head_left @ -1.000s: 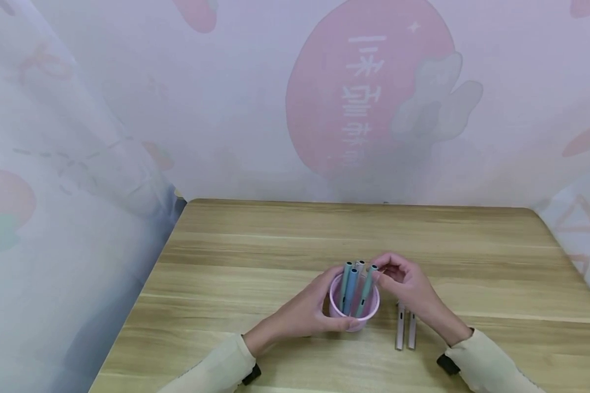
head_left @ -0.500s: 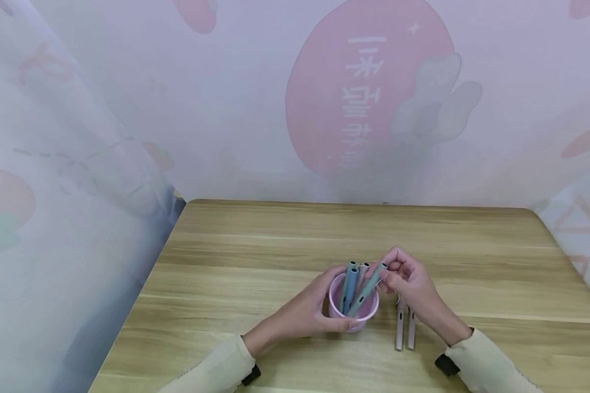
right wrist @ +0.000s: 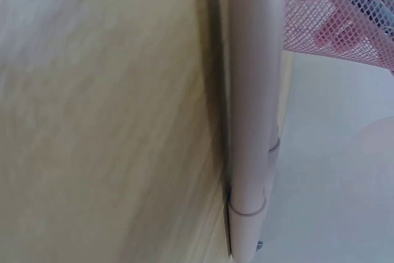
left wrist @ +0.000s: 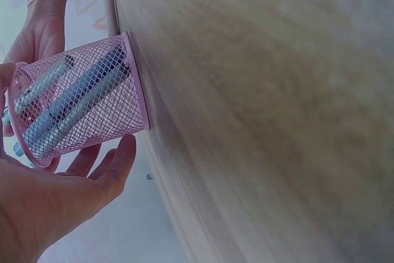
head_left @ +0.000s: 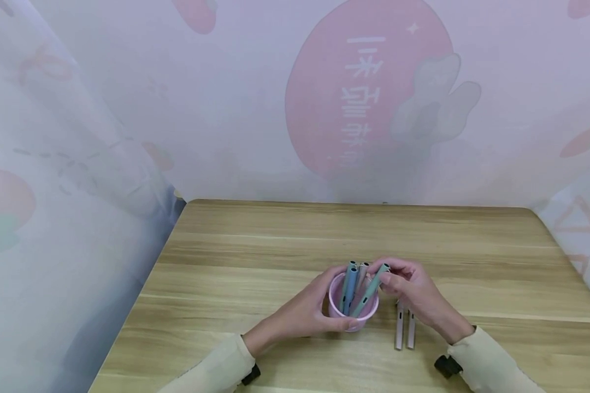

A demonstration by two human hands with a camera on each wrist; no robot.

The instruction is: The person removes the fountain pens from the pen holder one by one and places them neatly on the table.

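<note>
A pink mesh cup (head_left: pixel 369 315) stands on the wooden table (head_left: pixel 275 262) with several pens upright in it. My left hand (head_left: pixel 324 308) grips the cup from its left side, thumb at the near rim. My right hand (head_left: pixel 385 276) pinches the top of a teal pen (head_left: pixel 370 291) that leans to the right inside the cup. Two blue pens (head_left: pixel 349 284) and a grey one (head_left: pixel 363 269) stand beside it. The left wrist view shows the cup (left wrist: pixel 80 100) against my left palm (left wrist: pixel 55 201).
Two pale pens (head_left: pixel 405 329) lie side by side on the table just right of the cup, under my right wrist; the right wrist view shows them (right wrist: pixel 252 109) close up. A printed curtain (head_left: pixel 324 109) hangs behind and beside the table.
My right hand closed on the teal pen's top and tipped it to the right, then sank a little. The left hand and the cup stayed put.
</note>
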